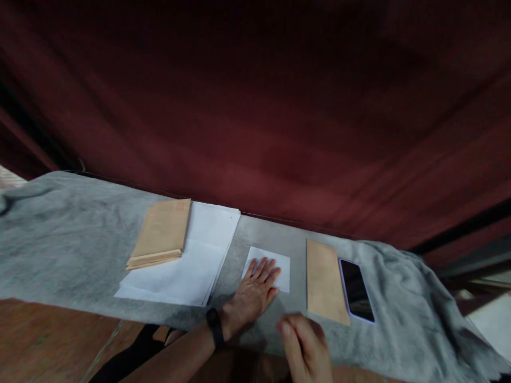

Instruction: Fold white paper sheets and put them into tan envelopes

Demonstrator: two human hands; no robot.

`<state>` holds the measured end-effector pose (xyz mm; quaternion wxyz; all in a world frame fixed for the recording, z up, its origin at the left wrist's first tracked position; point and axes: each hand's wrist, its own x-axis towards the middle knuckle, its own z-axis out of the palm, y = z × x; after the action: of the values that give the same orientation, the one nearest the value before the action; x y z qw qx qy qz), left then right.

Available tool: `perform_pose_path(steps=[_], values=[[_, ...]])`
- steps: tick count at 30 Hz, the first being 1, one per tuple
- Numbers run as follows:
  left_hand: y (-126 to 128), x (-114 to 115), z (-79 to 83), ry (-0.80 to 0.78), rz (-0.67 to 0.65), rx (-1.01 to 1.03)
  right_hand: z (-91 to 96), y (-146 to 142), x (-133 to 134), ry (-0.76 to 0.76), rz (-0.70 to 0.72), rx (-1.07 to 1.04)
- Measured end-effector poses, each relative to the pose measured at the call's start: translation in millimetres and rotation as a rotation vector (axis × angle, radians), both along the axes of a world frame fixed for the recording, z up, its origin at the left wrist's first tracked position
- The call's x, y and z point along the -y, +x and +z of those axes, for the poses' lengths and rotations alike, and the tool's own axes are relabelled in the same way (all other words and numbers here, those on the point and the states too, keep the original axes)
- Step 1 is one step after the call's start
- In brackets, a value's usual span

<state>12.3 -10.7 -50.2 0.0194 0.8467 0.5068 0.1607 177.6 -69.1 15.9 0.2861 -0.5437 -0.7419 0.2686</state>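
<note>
My left hand (253,295) lies flat, fingers stretched out, on a small folded white sheet (279,266) on the grey cloth (72,250). A black band sits on that wrist. My right hand (305,346) hovers close to the near edge, just right of the left hand, fingers curled loosely and blurred; nothing shows in it. A single brown envelope (325,282) lies right of the folded sheet.
A stack of white paper (187,260) lies to the left with a pile of brown envelopes (162,234) on its left part. A dark phone (356,290) rests beside the single envelope. A dark red curtain (279,106) hangs behind the table.
</note>
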Motion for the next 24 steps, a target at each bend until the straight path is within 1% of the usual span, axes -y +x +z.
perform_pose_path(steps=[2,4,6,10,13,16,19,24], values=[[0.4,-0.1,-2.1,0.030,0.001,-0.010,-12.5,7.3,-10.8,0.035,-0.059,-0.009],[1.7,-0.6,-6.2,0.079,0.009,-0.023,-26.6,11.1,-25.6,0.107,-0.113,-0.022],[3.8,-2.2,-12.8,0.131,0.024,-0.043,-40.0,10.0,-39.6,0.173,-0.125,-0.005],[9.1,-8.8,-28.2,0.197,0.041,-0.104,-60.5,-3.5,-57.9,0.185,-0.023,0.172],[10.9,-14.1,-34.6,0.200,0.071,-0.126,-70.7,-11.6,-66.1,0.220,-0.027,0.308],[8.1,-18.4,-34.0,0.186,0.130,-0.123,-78.3,-11.8,-71.9,0.285,-0.058,0.415],[0.3,-22.7,-29.3,0.175,0.188,-0.112,-84.3,-8.6,-75.7,0.347,-0.104,0.497],[-16.2,-29.0,-22.1,0.119,0.319,-0.102,-90.7,-7.6,-78.3,0.403,-0.190,0.555]])
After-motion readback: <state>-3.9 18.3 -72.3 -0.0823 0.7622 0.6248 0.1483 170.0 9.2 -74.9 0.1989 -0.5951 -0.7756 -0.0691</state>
